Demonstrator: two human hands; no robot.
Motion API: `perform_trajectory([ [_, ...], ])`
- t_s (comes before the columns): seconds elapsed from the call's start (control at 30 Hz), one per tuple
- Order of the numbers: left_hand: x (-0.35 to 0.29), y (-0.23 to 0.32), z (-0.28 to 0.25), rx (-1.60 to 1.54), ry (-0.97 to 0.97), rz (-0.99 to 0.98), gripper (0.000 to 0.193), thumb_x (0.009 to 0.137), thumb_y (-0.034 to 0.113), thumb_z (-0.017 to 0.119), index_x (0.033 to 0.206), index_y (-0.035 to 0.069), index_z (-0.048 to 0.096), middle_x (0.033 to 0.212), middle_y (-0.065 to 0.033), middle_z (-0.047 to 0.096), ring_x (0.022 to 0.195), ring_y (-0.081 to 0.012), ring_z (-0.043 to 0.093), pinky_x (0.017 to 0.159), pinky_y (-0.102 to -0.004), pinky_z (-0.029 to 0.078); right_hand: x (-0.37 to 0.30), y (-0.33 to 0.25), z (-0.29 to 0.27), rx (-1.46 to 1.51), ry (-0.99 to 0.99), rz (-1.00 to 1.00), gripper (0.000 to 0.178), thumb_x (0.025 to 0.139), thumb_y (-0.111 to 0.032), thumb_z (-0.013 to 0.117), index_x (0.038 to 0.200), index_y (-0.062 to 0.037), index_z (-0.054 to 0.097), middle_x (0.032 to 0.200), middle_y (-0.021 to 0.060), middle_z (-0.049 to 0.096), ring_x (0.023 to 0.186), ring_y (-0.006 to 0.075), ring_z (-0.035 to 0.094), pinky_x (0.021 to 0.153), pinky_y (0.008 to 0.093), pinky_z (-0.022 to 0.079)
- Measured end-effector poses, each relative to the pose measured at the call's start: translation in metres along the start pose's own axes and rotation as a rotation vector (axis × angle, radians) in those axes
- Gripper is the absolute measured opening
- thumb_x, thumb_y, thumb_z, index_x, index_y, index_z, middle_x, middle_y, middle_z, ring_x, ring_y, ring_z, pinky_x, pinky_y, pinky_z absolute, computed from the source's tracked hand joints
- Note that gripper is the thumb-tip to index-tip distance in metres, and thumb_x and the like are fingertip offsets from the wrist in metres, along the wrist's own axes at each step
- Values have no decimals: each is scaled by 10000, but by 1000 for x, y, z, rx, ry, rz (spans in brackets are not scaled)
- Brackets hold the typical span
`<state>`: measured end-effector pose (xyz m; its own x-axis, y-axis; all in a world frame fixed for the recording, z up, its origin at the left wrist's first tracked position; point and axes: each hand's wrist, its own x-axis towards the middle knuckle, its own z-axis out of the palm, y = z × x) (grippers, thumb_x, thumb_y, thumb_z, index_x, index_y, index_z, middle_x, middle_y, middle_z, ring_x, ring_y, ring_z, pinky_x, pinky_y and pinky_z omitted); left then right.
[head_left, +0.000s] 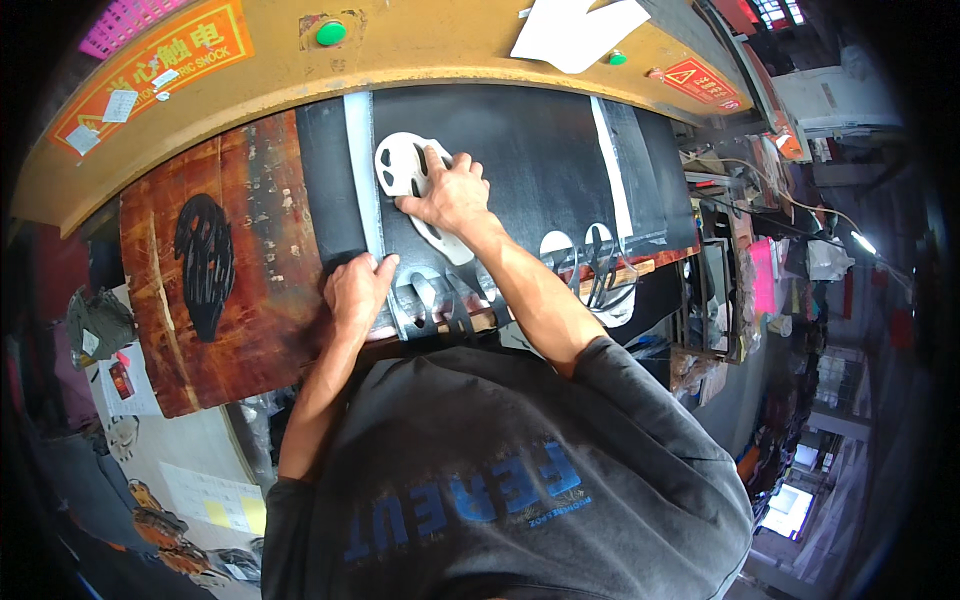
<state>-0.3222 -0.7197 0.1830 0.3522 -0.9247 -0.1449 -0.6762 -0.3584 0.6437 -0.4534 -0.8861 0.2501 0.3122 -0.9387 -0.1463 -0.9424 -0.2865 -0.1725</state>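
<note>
A white, sole-shaped cutting die (402, 165) with dark openings lies on a black sheet (530, 150) of leather-like material. My right hand (455, 195) grips the die from above, its thumb and fingers spread across the narrow middle. The die's lower end shows past my wrist. My left hand (358, 293) rests on the near left part of the sheet, thumb stretched toward a pale strip (362, 170) running across it; its other fingers are partly hidden. Along the sheet's near edge are cut-out holes and thin black leftover strips (457, 310).
A yellow machine beam (400, 62) with green buttons (330, 33) spans the far side. On the brown board (265, 330) at left lies a pile of black cut pieces (205, 265). White paper (580, 30) sits on the beam. Racks with materials (745, 270) stand at right.
</note>
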Motion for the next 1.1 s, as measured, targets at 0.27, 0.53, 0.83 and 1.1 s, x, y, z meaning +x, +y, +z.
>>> perform_trajectory([
  [0.27,-22,-45,8,-420,150,265,481,980,240,784,662,30,491,612,-221,525,520,-412,529,509,-491,393,57,-4,-39,491,-55,-209,471,983,-452,702,1238,-63,775,1228,254,747,1169,391,721,998,484,565],
  [0.53,-20,-42,28,-389,351,320,404,954,192,773,655,31,555,611,-179,518,551,-381,547,556,-492,427,162,-118,-82,1252,-386,-241,234,1113,-223,604,1072,-36,737,897,35,750,832,114,702,729,270,563],
  [0.83,-28,-41,24,-428,-138,-38,432,1057,374,655,858,-1,729,726,-269,660,717,-436,718,654,-498,533,20,272,-41,38,369,476,486,998,-353,670,1400,-80,681,1427,272,646,1334,444,612,1153,516,479],
  [1.1,-28,-34,41,-439,-360,-116,444,1024,405,685,900,-19,731,790,-278,680,684,-383,664,672,-475,518,-20,403,-21,580,145,698,533,904,-351,841,1264,31,751,1113,171,796,1024,261,743,917,387,565],
])
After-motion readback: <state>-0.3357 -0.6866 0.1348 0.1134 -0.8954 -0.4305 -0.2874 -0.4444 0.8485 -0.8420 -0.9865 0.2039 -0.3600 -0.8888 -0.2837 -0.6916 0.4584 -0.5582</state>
